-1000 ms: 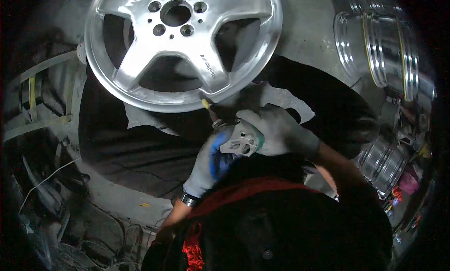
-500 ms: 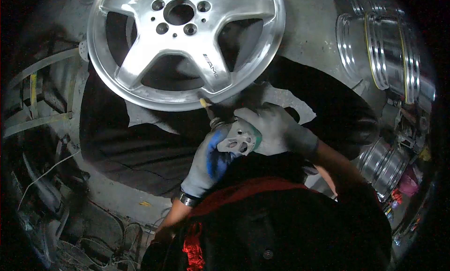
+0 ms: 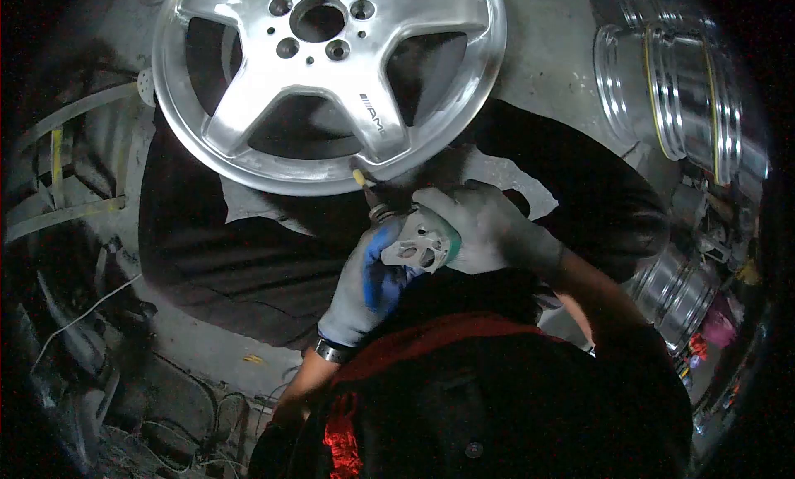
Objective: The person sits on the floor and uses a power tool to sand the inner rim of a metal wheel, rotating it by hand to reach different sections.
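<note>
My left hand [image 3: 356, 288], in a grey glove with a blue palm, is closed round the front of a hand grinder [image 3: 422, 245]. The tool has a pale metal housing with several openings, a green edge and a dark collar. Its thin shaft ends in a yellow tip [image 3: 358, 178], right at the lower rim of a silver alloy wheel [image 3: 281, 181]. My right hand [image 3: 489, 231], gloved in grey, wraps the tool's other side and hides much of its body. Five-spoked and bright, the wheel has AMG lettering on one spoke and lies face up in front of my legs.
Several polished wheel rims [image 3: 679, 90] stand at the right, with another rim [image 3: 675, 297] lower down. A metal frame [image 3: 62, 173] with yellow marks is at the left. Cables [image 3: 199, 404] lie on the floor at lower left. My dark trousers [image 3: 215, 264] flank the work.
Almost nothing differs. The wheel and both hands with the grinder hold nearly the same place, with only a slight shift of the yellow tip along the rim.
</note>
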A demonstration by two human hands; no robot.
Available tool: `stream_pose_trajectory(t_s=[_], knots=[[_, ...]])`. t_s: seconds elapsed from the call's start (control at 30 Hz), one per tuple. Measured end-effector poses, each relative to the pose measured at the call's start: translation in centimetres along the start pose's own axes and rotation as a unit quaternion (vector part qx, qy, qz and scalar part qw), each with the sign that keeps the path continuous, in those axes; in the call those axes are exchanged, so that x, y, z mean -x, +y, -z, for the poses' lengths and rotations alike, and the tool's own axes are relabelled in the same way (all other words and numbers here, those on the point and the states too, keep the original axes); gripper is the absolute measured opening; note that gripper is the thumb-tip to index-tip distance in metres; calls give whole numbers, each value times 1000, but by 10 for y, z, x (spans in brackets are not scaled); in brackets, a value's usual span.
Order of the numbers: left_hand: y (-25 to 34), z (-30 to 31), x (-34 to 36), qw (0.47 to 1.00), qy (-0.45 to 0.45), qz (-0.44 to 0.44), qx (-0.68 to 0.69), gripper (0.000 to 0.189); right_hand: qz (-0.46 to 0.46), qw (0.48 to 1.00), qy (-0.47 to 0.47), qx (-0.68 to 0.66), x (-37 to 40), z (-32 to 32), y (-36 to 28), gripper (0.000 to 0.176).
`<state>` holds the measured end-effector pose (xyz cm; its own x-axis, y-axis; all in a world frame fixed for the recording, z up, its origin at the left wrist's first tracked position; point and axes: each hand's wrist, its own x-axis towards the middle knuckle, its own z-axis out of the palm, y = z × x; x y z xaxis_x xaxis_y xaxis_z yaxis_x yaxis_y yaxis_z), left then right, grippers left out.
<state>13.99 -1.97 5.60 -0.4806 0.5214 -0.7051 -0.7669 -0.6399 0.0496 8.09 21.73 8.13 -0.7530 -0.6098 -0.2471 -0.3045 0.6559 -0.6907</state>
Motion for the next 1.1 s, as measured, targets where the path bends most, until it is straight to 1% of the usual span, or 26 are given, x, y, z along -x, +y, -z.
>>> stream_pose_trajectory(t_s=[0.03, 0.07, 0.13, 0.27, 0.33, 0.37, 0.43, 0.47, 0.53, 0.67, 0.73, 0.77, 0.83, 0.87, 0.93, 0.97, 1.03, 1.07, 1.1], knots=[[0, 1, 1, 1000, 12, -6, -10, 37, 6, 1000, -3, 8, 0, -3, 1, 77], [1, 0, 0, 1000, 12, -6, -11, 37, 5, 1000, -1, 7, 0, -1, 0, 77], [4, -4, -4, 999, -15, 18, 37, 38, -18, 1000, -1, 0, -1, 5, -3, 59], [-1, -7, -12, 999, -17, 27, 32, 38, -44, 998, 3, -33, 4, 9, -1, 60], [1, -17, -4, 995, 22, -24, -96, 37, -4, 1000, 16, -12, -1, 11, -4, 58], [0, -15, 0, 995, 24, -26, -96, 37, -2, 1000, 16, -13, -3, 8, -4, 58], [-1, -12, 6, 989, -20, -106, -97, 39, -13, 1000, -10, -24, -6, 0, -3, 76], [2, -11, 5, 989, -20, -107, -97, 39, -13, 1000, -9, -23, -7, -1, -4, 76], [10, -8, 1, 999, 19, 12, 44, 39, -38, 999, -32, -16, -8, 0, -5, 77], [7, -20, -8, 999, 24, 12, 27, 39, -58, 998, -34, -11, -4, 12, -7, 75], [0, -17, -6, 989, 5, -90, -119, 39, -45, 999, -13, -12, -4, 12, -4, 75], [1, -14, -7, 989, 6, -90, -119, 39, -44, 999, -13, -13, -4, 9, -3, 75], [5, -8, -7, 998, 36, -39, -27, 41, -45, 998, -31, -7, -7, 1, -3, 74], [3, -3, -8, 998, 37, -40, -27, 41, -45, 999, -31, -8, -9, 1, -4, 74], [-1, 6, -12, 980, 76, -98, -159, 41, -53, 998, -41, -12, -13, 4, -6, 73], [1, -1, -11, 980, 75, -97, -158, 41, -53, 998, -41, -12, -11, 7, -6, 73], [8, -18, -10, 997, 16, -43, -54, 42, -48, 998, -30, -11, -7, 12, -5, 73], [4, -19, -10, 998, 15, -43, -54, 42, -49, 998, -30, -9, -7, 13, -4, 73], [-2, -18, -9, 986, -27, -123, -109, 42, -44, 999, -21, -6, -7, 12, -4, 74]])
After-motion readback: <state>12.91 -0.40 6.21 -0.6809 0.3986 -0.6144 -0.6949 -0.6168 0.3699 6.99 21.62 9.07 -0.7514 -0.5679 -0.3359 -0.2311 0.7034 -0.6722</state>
